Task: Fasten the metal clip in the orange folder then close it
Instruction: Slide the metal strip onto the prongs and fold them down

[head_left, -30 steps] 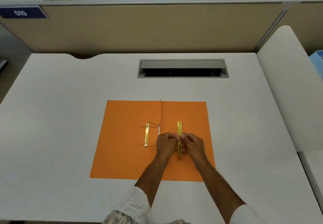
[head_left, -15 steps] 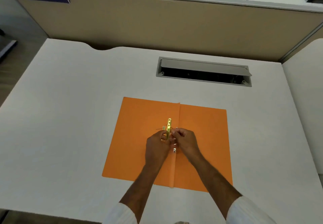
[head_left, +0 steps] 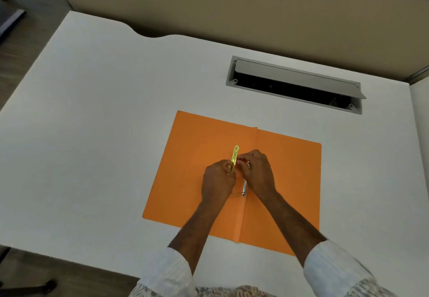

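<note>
An orange folder (head_left: pixel 199 157) lies open and flat on the white desk (head_left: pixel 116 122). My left hand (head_left: pixel 217 184) and my right hand (head_left: pixel 257 172) meet over its left leaf beside the centre fold. Both pinch a gold metal clip bar (head_left: pixel 234 157), which stands nearly on edge between my fingers with its top end free. Below my right hand a silvery strip of the fastener (head_left: pixel 244 187) and a thin prong lie by the fold. The rest of the fastener is hidden under my hands.
An open grey cable tray (head_left: pixel 294 85) is set into the desk behind the folder. A beige partition wall (head_left: pixel 209 6) runs along the far edge. The desk's front edge is close below my sleeves, and floor shows at the left.
The clip bar went from the folder's right leaf to the left of the fold, above the fastener prongs. Both hands moved with it. The head camera tilted down and right.
</note>
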`<action>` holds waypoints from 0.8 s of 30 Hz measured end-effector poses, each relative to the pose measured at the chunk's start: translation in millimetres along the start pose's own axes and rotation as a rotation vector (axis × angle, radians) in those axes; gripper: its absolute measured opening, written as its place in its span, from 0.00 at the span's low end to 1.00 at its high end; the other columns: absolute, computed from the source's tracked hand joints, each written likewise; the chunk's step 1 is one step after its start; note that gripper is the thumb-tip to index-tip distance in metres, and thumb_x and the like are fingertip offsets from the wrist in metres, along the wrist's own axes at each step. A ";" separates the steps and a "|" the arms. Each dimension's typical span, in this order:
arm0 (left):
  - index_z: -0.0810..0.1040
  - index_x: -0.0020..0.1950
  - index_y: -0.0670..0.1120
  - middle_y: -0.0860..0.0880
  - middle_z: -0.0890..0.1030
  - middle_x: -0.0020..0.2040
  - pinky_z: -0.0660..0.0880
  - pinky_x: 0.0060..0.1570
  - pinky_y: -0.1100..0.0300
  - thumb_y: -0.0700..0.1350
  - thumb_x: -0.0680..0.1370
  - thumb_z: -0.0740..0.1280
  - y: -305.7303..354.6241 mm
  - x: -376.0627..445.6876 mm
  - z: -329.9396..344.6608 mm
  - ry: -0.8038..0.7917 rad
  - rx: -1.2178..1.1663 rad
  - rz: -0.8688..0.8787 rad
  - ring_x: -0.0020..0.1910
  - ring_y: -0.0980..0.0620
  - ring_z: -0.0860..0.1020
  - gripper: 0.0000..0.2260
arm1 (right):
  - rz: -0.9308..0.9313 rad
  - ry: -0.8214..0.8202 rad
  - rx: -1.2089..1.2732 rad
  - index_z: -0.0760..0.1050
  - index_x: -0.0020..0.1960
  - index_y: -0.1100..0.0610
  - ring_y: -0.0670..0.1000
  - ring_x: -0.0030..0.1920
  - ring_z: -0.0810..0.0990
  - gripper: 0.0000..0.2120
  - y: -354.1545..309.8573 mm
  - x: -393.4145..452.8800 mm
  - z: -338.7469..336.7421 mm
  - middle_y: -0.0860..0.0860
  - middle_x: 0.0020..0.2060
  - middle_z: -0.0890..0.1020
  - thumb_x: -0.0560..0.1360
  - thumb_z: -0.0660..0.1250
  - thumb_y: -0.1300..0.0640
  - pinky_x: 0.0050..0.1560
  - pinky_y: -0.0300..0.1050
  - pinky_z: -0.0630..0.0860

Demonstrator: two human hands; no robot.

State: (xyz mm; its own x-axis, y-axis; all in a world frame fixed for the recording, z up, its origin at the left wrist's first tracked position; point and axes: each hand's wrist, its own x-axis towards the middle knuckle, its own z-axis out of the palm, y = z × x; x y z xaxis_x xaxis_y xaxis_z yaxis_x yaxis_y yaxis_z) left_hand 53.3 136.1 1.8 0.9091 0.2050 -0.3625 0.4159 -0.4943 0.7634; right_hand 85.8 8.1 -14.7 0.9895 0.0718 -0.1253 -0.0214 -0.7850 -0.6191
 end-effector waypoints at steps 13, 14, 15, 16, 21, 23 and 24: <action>0.84 0.56 0.48 0.47 0.86 0.46 0.80 0.47 0.51 0.40 0.74 0.71 5.7 -13.2 -1.2 0.018 0.010 0.038 0.45 0.48 0.83 0.11 | 0.050 -0.002 0.092 0.83 0.54 0.55 0.55 0.47 0.77 0.09 3.9 -3.6 -1.0 0.54 0.44 0.82 0.77 0.68 0.59 0.46 0.46 0.73; 0.84 0.57 0.47 0.47 0.86 0.46 0.80 0.47 0.52 0.40 0.74 0.71 6.5 -13.8 -1.1 0.021 0.003 0.043 0.44 0.48 0.83 0.12 | 0.052 -0.004 0.094 0.83 0.54 0.55 0.55 0.47 0.77 0.09 4.3 -3.7 -1.1 0.54 0.44 0.83 0.77 0.67 0.59 0.46 0.46 0.73; 0.84 0.57 0.47 0.47 0.86 0.46 0.80 0.47 0.52 0.40 0.74 0.71 7.0 -14.3 -0.7 0.022 -0.003 0.047 0.44 0.48 0.83 0.11 | 0.052 -0.007 0.096 0.83 0.54 0.55 0.55 0.47 0.78 0.09 4.7 -3.7 -1.1 0.54 0.44 0.83 0.77 0.67 0.59 0.46 0.46 0.73; 0.84 0.56 0.46 0.47 0.86 0.46 0.80 0.47 0.52 0.39 0.74 0.71 7.2 -15.2 -0.3 0.023 -0.005 0.050 0.44 0.48 0.83 0.11 | 0.050 -0.008 0.096 0.83 0.54 0.55 0.55 0.46 0.78 0.09 5.0 -3.9 -1.2 0.54 0.43 0.82 0.77 0.67 0.60 0.45 0.45 0.72; 0.85 0.54 0.45 0.45 0.86 0.45 0.80 0.45 0.53 0.39 0.74 0.71 8.4 -17.9 1.0 0.022 -0.003 0.069 0.44 0.47 0.83 0.09 | 0.031 -0.016 0.083 0.84 0.53 0.54 0.55 0.44 0.77 0.09 4.4 -3.5 -2.0 0.55 0.41 0.81 0.77 0.67 0.61 0.44 0.44 0.69; 0.84 0.56 0.45 0.45 0.86 0.45 0.80 0.46 0.53 0.39 0.74 0.71 8.4 -17.5 1.0 0.017 -0.003 0.065 0.44 0.47 0.83 0.11 | 0.031 -0.017 0.078 0.84 0.54 0.54 0.55 0.45 0.77 0.09 4.5 -3.8 -2.5 0.55 0.41 0.81 0.77 0.66 0.61 0.45 0.45 0.70; 0.84 0.56 0.45 0.45 0.85 0.46 0.80 0.46 0.53 0.39 0.74 0.71 8.3 -17.4 0.7 0.017 -0.004 0.064 0.45 0.46 0.83 0.12 | 0.032 -0.016 0.080 0.84 0.54 0.54 0.55 0.45 0.77 0.09 4.9 -4.0 -2.6 0.55 0.42 0.81 0.77 0.66 0.61 0.45 0.45 0.70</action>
State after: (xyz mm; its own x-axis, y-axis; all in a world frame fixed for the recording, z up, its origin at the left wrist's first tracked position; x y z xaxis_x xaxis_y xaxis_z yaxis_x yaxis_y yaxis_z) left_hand 41.0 127.9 14.1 0.9340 0.1871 -0.3042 0.3571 -0.5033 0.7869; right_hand 82.1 2.5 -15.2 0.9858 0.0578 -0.1579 -0.0648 -0.7357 -0.6742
